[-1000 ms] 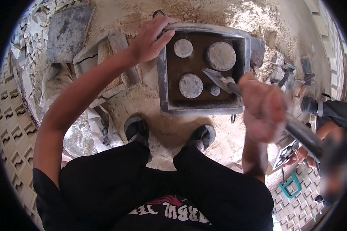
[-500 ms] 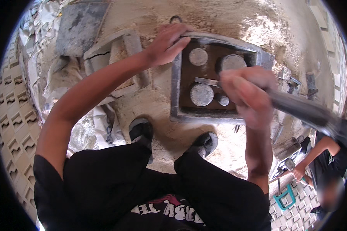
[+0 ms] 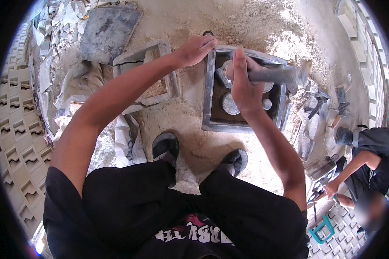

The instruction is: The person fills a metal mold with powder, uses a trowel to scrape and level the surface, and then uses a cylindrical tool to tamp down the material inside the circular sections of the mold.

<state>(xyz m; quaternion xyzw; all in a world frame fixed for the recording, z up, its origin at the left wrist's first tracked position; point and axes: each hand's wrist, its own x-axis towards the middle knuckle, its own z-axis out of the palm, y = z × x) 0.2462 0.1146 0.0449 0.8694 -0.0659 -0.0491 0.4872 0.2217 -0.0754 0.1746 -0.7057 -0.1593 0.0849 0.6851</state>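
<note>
A dark rectangular metal moulding box stands on the sandy ground in front of my feet. Inside it lie brown sand and several round grey discs, one of them a larger disc and another a small disc. My left hand is closed over the box's far left corner, next to a ring handle. Above the box, my right hand wraps round a thick grey hand rammer, thumb up. The rammer's blunt end is over the box's left part; its other end extends right, blurred. My hand and the rammer hide some discs.
Left of the box lies a cracked grey frame, with a dark flat plate behind it. Tools are scattered at right. A person crouches at the lower right near a teal stool. Patterned blocks line the left.
My right hand has moved left and farther away, and the rammer has swung so its long end points nearly straight right. My left hand stays at the box corner. The whole view has shifted slightly.
</note>
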